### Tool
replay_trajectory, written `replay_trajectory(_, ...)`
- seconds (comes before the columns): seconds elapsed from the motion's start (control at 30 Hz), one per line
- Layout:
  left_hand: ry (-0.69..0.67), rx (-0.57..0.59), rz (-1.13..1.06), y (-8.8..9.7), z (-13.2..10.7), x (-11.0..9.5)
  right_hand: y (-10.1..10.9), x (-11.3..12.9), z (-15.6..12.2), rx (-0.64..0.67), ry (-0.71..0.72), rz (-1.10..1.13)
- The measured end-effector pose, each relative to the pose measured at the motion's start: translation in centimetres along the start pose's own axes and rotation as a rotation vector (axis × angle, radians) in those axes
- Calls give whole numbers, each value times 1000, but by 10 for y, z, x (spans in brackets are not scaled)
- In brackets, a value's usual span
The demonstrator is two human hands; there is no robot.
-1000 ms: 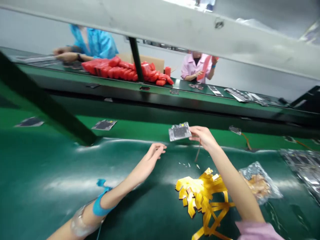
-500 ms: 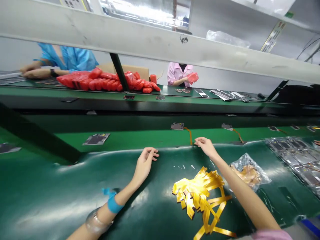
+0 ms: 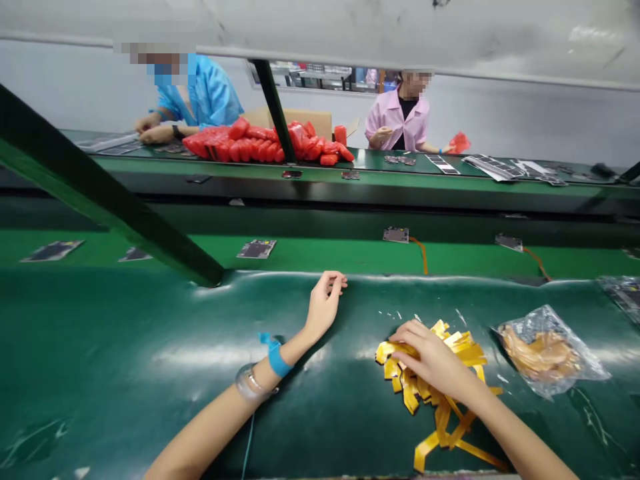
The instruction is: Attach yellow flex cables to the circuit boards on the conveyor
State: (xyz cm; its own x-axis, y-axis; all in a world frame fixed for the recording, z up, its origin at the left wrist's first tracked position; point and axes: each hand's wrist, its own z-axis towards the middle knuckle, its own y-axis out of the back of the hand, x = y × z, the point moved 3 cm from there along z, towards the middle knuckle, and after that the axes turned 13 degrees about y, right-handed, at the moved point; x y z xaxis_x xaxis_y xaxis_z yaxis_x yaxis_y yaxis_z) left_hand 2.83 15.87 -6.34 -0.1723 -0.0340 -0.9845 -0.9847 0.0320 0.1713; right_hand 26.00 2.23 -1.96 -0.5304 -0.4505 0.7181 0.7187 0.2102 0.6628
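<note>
A loose pile of yellow flex cables (image 3: 417, 393) lies on the dark green mat. My right hand (image 3: 425, 350) rests over the upper left of the pile, its fingers spread and bent onto the cables, with no cable lifted. Close to the mat's far edge is my left hand (image 3: 326, 303), loosely bent, thumb and fingers apart and nothing visible between them. A blue wrist strap (image 3: 278, 358) and a clear bangle (image 3: 249, 383) circle the left wrist. Right of the pile sits a clear plastic bag (image 3: 550, 357) of more cables.
Circuit boards lie along the bright green strip beyond the mat, including one board (image 3: 257, 249) and another with a cable (image 3: 397, 235). A slanted green post (image 3: 150, 220) stands at left. Two co-workers sit across, behind red wrapped packets (image 3: 260, 143).
My right hand has come back from the strip's edge onto the cable pile. My left hand stays near the mat's far edge. The view has shifted, and the boards appear displaced in it.
</note>
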Motion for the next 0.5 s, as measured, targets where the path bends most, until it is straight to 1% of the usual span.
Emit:
replay_trajectory(0.1, -1, 2, 56, 2, -4, 2, -16, -8, 4, 52, 25, -57)
replay_trajectory(0.23, 15, 53, 114, 1, -7, -1, -23, -18, 10, 94, 8, -105)
replay_trajectory(0.3, 27, 77, 136, 8, -3, -7, -24, -19, 13, 110, 2, -114)
replay_trajectory(0.37, 29, 89, 175, 26, 12, -13, -25, -18, 16, 123, 8, -109)
replay_trajectory(0.4, 35, 80, 219, 41, 25, -15, -25, -18, 18, 119, 10, -105)
replay_trajectory(0.47, 36, 7, 500, 77, 63, -16, -21, -19, 22, 78, 13, -86)
replay_trajectory(0.5, 3, -31, 634, 96, 85, -15, -19, -18, 23, 42, 16, -71)
